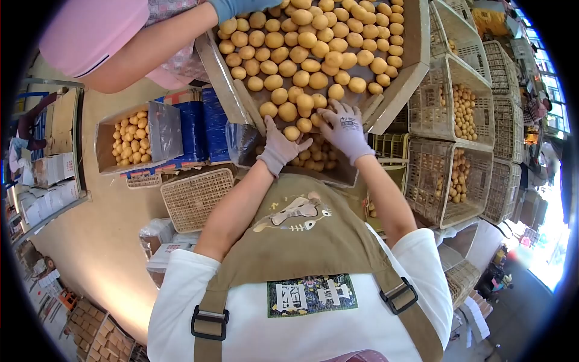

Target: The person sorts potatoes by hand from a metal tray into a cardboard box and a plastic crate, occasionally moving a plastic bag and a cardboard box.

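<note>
My left hand (280, 148), in a pale glove, is at the lower lip of a sloped sorting tray (238, 99). Its thumb and forefinger are spread, with a round yellow-tan fruit (292, 133) between them. To its right, my right hand (344, 130) wears a matching glove with dark print on the back. Those fingers are apart and reach over the lip, the tips right at another yellow-tan fruit (316, 119). Many more such fruits (307, 40) cover the tray. Below both hands, a lined box (345, 175) holds more of them, partly hidden by my left hand and apron.
At upper left, another person's blue-gloved hand (241, 7) reaches over the tray. A lined crate of fruit (151, 133) stands at left, above an upturned woven basket (198, 199). Stacked plastic crates (449, 145), some holding fruit, line the right side. Cardboard boxes (99, 338) sit at lower left.
</note>
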`<state>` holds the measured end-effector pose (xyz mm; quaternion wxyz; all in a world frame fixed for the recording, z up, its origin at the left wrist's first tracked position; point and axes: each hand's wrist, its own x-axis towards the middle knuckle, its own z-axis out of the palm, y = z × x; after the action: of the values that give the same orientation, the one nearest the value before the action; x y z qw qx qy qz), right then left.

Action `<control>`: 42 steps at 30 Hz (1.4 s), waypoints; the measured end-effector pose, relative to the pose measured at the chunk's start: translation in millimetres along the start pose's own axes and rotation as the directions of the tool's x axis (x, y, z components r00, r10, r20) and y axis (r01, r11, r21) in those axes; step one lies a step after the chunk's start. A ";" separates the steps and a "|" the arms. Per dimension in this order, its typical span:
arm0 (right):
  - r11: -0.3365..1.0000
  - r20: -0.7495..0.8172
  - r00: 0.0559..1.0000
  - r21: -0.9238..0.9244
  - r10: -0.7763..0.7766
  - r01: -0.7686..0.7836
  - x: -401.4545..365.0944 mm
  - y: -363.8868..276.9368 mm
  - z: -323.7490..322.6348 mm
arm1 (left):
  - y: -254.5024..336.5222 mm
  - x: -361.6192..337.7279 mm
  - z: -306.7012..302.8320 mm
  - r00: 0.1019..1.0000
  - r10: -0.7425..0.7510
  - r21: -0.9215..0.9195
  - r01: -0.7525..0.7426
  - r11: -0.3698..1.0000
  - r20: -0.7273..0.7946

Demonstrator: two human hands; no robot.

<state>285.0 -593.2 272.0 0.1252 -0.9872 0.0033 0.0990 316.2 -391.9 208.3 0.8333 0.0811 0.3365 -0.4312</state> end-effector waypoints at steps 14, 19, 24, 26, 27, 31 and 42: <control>0.991 0.122 0.992 -0.132 0.029 -0.012 -1.9 -17.2 -23.8 | 0.8 -3.2 -3.3 0.997 0.007 -0.018 -0.006 1.000 0.076; 0.991 0.056 0.998 -0.130 -0.016 0.024 -3.3 -14.5 -21.3 | 2.3 2.6 -3.2 1.000 -0.024 -0.030 0.024 0.999 0.006; 0.991 -0.424 0.896 -0.088 -0.131 0.103 18.2 -18.8 -36.0 | 8.0 1.3 -6.2 0.991 -0.006 0.211 0.035 0.977 -0.137; 1.000 -0.133 0.991 -0.002 0.017 -0.018 21.7 -13.0 -45.9 | 5.5 0.1 -10.2 0.995 0.073 0.295 -0.049 0.954 -0.073; 0.996 0.022 0.996 0.023 0.085 -0.086 25.7 -6.6 -49.3 | 3.7 0.5 -9.2 0.993 0.111 0.333 -0.093 0.938 -0.036; 0.993 -0.044 0.994 -0.064 0.095 -0.098 21.7 -11.3 -35.9 | 1.6 3.2 -1.0 0.992 0.101 0.102 -0.093 0.990 -0.077; 0.989 -0.188 0.971 -0.022 -0.148 0.146 65.9 -21.3 -41.7 | -3.7 -10.4 23.0 0.997 0.049 0.046 -0.047 0.998 -0.051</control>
<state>358.4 -581.7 304.0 0.1273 -0.9901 -0.0583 -0.0046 320.5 -397.0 233.0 0.8323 0.1189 0.3464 -0.4162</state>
